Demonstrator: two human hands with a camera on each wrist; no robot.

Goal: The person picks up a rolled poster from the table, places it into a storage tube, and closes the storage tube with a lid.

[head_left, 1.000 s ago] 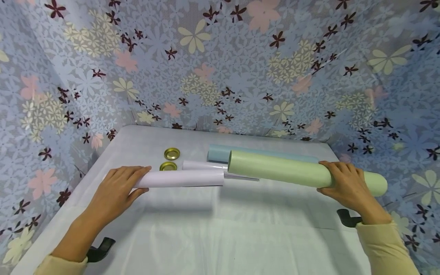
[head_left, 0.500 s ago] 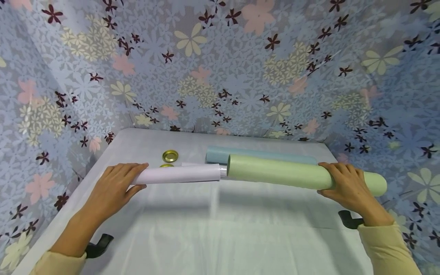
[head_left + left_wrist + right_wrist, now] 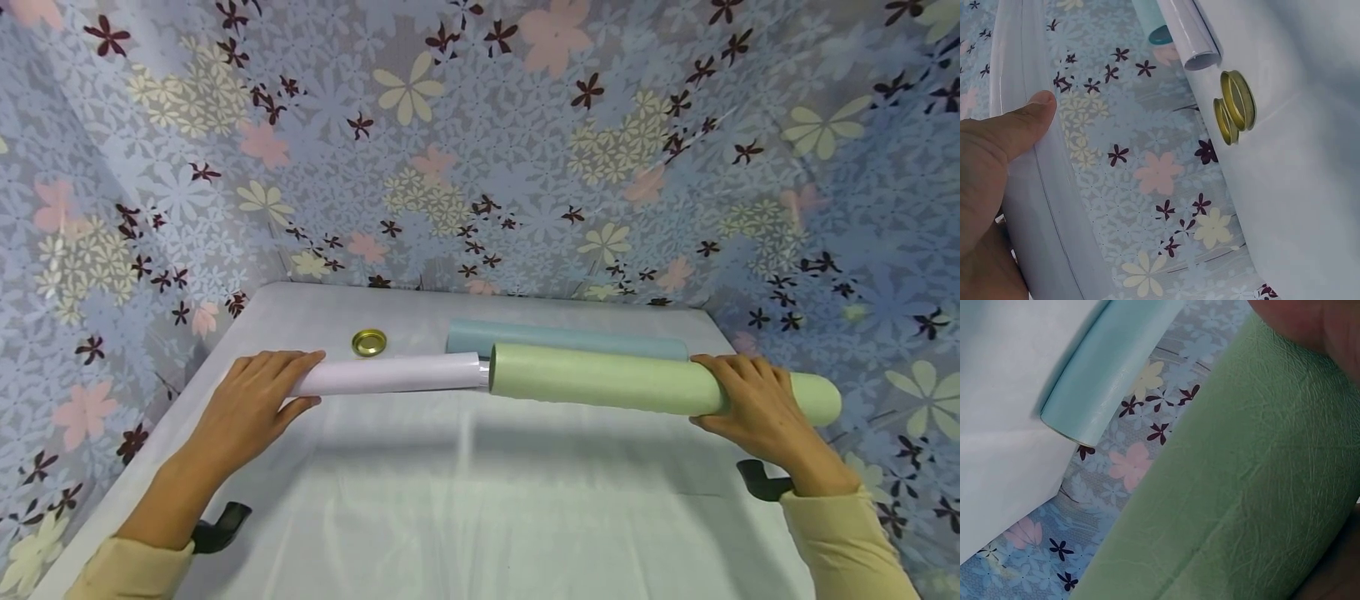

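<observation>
My left hand [image 3: 251, 408] grips the left end of a white roll [image 3: 390, 374], held level above the table. In the left wrist view the thumb lies along this roll [image 3: 1054, 206], whose long edge seam shows. My right hand [image 3: 753, 404] holds a thicker green roll [image 3: 600, 377] near its right end, fingers over the top and thumb below. The green roll's open left end faces the white roll's right end across a small gap. Textured green surface [image 3: 1210, 487] fills much of the right wrist view.
A blue roll [image 3: 570, 337] lies at the back of the white-covered table [image 3: 465, 517]. Two gold lids [image 3: 1239, 100] and another white roll [image 3: 1190, 37] show in the left wrist view; the head view shows one lid [image 3: 369, 342]. A floral curtain [image 3: 450, 150] surrounds the table.
The held white roll has risen slightly in the head view and now covers the nearer gold lid and most of the white roll behind. Both hands keep their holds.
</observation>
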